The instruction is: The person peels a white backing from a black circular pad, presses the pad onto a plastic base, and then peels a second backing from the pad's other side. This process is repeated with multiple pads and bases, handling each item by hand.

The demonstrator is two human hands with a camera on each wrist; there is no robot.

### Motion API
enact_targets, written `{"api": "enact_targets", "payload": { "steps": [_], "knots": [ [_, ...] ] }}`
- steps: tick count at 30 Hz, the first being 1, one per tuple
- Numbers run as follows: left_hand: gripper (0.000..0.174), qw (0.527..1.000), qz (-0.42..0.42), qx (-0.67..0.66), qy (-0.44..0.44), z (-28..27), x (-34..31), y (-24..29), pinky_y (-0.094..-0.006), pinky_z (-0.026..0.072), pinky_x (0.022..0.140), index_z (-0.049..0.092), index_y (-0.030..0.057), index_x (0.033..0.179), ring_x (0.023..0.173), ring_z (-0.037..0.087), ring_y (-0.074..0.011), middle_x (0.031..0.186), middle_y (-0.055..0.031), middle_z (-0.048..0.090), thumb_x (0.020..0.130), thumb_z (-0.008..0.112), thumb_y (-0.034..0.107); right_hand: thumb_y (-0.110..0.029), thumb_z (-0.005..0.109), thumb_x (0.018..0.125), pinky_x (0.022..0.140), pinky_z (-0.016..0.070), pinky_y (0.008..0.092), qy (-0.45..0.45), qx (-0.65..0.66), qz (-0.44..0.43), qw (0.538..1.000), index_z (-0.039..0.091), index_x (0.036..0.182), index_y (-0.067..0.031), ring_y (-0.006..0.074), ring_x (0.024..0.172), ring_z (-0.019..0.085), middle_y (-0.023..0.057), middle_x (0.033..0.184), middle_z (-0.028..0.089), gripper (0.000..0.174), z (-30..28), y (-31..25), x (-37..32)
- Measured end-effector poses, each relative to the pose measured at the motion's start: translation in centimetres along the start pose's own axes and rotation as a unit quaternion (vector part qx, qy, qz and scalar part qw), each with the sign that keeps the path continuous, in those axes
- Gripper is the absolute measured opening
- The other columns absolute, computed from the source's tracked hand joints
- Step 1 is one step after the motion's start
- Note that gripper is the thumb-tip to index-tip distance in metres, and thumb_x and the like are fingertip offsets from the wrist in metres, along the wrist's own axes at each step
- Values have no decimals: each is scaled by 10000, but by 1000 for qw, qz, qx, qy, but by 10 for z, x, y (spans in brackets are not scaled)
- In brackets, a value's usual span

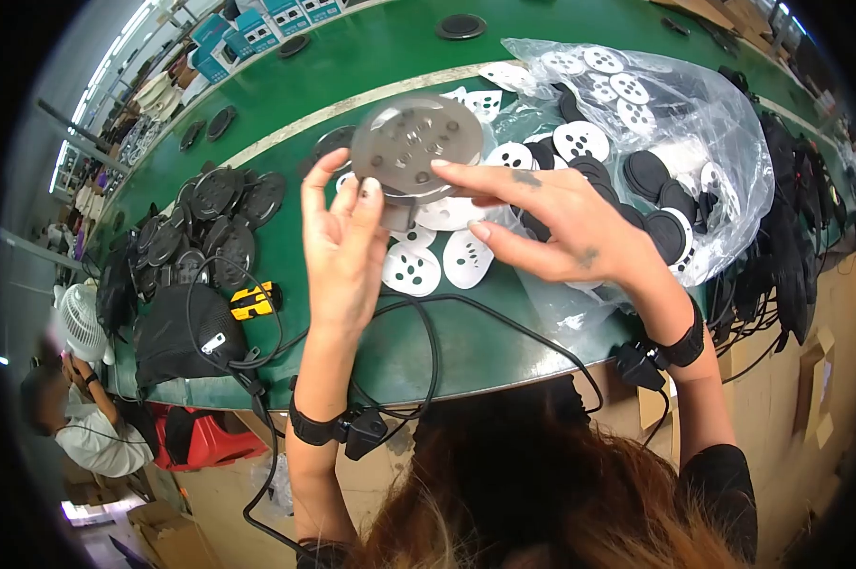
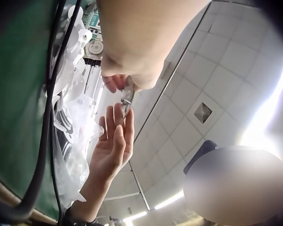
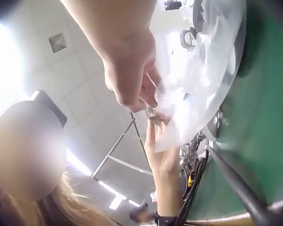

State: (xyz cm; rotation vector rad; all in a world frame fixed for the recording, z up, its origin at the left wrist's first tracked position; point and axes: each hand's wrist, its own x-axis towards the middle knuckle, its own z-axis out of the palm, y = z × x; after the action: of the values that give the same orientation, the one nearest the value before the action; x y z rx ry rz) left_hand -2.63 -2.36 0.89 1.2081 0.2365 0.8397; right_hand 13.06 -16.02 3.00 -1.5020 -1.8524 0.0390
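Observation:
A round, translucent grey disc-shaped part (image 1: 418, 142) is held up above the table in the head view. The left hand (image 1: 342, 242) grips its left and lower edge between thumb and fingers. Fingertips of the right hand (image 1: 565, 223) touch the disc's lower right side, with the fingers extended. From the left wrist, the disc (image 2: 128, 96) shows edge-on between the left hand (image 2: 132, 70) and the right hand (image 2: 111, 150). White discs with holes (image 1: 412, 269) lie on the table beneath.
A clear plastic bag (image 1: 722, 123) with white and black discs spreads at the right. Dark round parts (image 1: 217, 192) are piled at the left, near a black pouch (image 1: 186, 332) and a yellow-black object (image 1: 255, 301). Black cables (image 1: 504, 318) cross the table's front. Blue boxes (image 1: 252, 33) stand at the back.

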Motion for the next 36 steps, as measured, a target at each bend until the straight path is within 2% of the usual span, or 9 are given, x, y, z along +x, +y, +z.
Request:
{"api": "enact_targets", "payload": {
  "steps": [6,13,16,17,20,23,27,33,36],
  "knots": [
    [372,998,3,-43,51,-10,4,8,-395,446,852,348,38,1235,1045,513,-216,1152,-122,492,888,456,116,-153,564,812,610,486,271,225,-15,123,966,627,941,-24,220,680,646,128,744,650,192,-43,30,0],
    [320,985,-66,-158,12,-13,1,12,-352,408,879,439,10,1127,1021,503,-187,1078,-87,519,864,406,189,-370,666,717,808,422,390,-67,-236,119,962,586,1014,27,306,967,510,164,989,568,503,-2,72,-12],
    [316,992,-63,-112,20,-23,4,9,-352,410,882,510,-12,1079,989,540,-204,1071,-108,560,868,413,203,-327,685,705,842,407,370,-15,-237,86,968,551,1067,37,309,967,506,177,1056,552,530,-7,65,-10],
    [274,992,-47,-66,92,-17,-1,7,-306,411,818,548,1,958,865,538,-154,906,-69,581,871,417,225,-327,685,705,842,407,370,-17,-237,83,968,551,1067,37,309,967,506,177,1056,552,530,-7,63,-9],
    [169,981,-155,-110,-44,-22,0,11,-219,327,480,491,72,856,528,382,-96,636,14,419,871,423,226,-323,689,688,817,424,380,4,-228,67,971,567,1053,22,301,960,538,173,1033,569,517,-9,62,-7],
    [181,980,-187,-63,-39,-15,-2,16,-203,351,479,514,55,868,526,410,-80,651,6,449,856,455,226,-322,697,686,761,453,377,78,-212,70,972,562,1064,22,353,858,565,190,970,597,528,-20,63,-6],
    [289,982,-166,52,-76,-4,-4,14,-171,374,532,569,-2,1001,565,438,-44,776,-39,565,863,477,235,-212,757,627,794,449,297,213,29,130,968,580,1052,1,177,884,592,99,986,614,508,-28,35,5],
    [420,984,-100,71,-133,3,-13,8,-183,288,420,497,-75,1112,480,383,-55,859,-112,584,888,456,278,-141,765,573,847,411,295,93,30,9,995,557,1121,-9,202,930,553,115,1001,586,601,-18,-5,11],
    [340,982,-54,136,-118,2,-14,8,-181,298,438,541,-63,1050,489,397,-44,681,-54,556,886,487,230,-151,763,579,832,427,319,108,-15,-15,994,567,1109,-27,237,937,554,120,1009,579,579,-10,-4,11]
  ]
}}
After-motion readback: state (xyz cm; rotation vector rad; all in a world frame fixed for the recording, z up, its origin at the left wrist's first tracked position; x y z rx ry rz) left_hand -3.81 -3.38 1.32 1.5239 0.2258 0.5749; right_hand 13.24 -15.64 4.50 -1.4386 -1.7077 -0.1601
